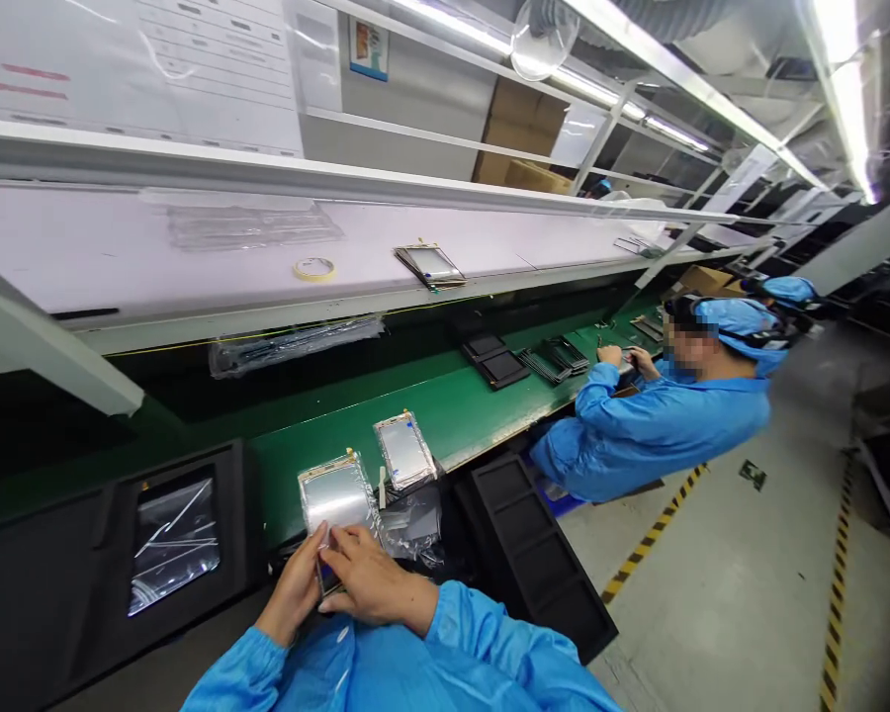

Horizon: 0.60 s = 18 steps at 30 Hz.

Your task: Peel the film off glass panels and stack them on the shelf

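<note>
Close to my body, my left hand [297, 585] has its fingers closed along the left edge of a thin flat screen panel [327, 577]. My right hand [377, 583] bends over the same panel, fingertips on its face and thumb at its lower end. Most of the panel is hidden by my fingers. Just beyond lies a silver display panel [337, 494] with a gold tab at its top edge. To its right rests another silver display panel [405, 450] with small blue marks. A narrow white tool [382, 487] is between these two panels.
Black foam tray [237, 524] at left holds a shiny film-covered panel [174, 544]. Black compartment trays [541, 554] stand right of me. Clear plastic bags [415, 524] lie near the bench edge. A co-worker [674, 396] sits along the green bench [482, 425]. A white shelf [229, 287] overhangs it.
</note>
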Motion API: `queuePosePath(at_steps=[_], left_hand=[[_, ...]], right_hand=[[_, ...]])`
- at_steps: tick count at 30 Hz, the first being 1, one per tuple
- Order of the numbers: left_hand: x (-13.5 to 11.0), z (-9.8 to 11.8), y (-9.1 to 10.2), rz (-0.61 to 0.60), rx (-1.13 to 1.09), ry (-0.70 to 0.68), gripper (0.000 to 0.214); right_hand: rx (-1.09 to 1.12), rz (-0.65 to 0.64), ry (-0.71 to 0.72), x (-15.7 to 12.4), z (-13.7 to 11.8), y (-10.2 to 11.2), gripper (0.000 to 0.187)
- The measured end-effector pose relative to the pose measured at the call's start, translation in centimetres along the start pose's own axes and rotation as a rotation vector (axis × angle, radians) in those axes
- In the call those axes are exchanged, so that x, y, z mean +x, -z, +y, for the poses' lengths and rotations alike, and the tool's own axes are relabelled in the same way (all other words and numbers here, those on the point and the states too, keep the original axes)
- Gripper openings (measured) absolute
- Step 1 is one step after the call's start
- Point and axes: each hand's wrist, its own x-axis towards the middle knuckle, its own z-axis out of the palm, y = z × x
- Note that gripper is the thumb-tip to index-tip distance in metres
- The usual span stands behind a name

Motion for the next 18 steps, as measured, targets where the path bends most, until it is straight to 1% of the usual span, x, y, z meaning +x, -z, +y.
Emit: queuePosePath(at_steps=[1, 3, 5, 8, 11, 13, 15, 18], left_hand=[[-0.4, 0.2, 0.4, -0.01, 0.015, 0.001, 0.049], [-1.2, 0.5, 0.9, -0.05, 0.031, 0.002, 0.048], [-2.0, 0.6, 0.7, -0.069, 0.015, 0.031, 0.044], [-2.8, 0.7, -0.4, -0.047, -0.041, 0.063, 0.037], [-3.2, 1.1, -0.9, -0.082, -0.093, 0.063, 0.037], [-3.4, 1.4, -0.7, -0.11, -0.116, 0.06, 0.037], [-3.6, 1.4, -0.1, -0.111, -0.139, 0.055, 0.037], [-3.9, 1.1, 0.8, -0.121, -0.166, 0.054, 0.036]], right_hand=[[0.025, -0.025, 0.055, -0.5, 0.3, 0.8, 0.064], [0.055, -0.053, 0.107, -1.4, 1.5, 2.0, 0.066], [0.091, -0.055, 0.136, -1.9, 2.9, 2.4, 0.07], [0.183, -0.033, 0.16, -1.9, 4.4, 1.3, 0.074], [0.264, -0.034, 0.184, -1.3, 4.9, 0.2, 0.074], [0.297, -0.051, 0.2, -0.9, 4.9, -0.1, 0.075], [0.321, -0.062, 0.209, -0.6, 4.7, -0.1, 0.077], [0.355, -0.07, 0.228, -0.2, 4.5, 0.1, 0.077]])
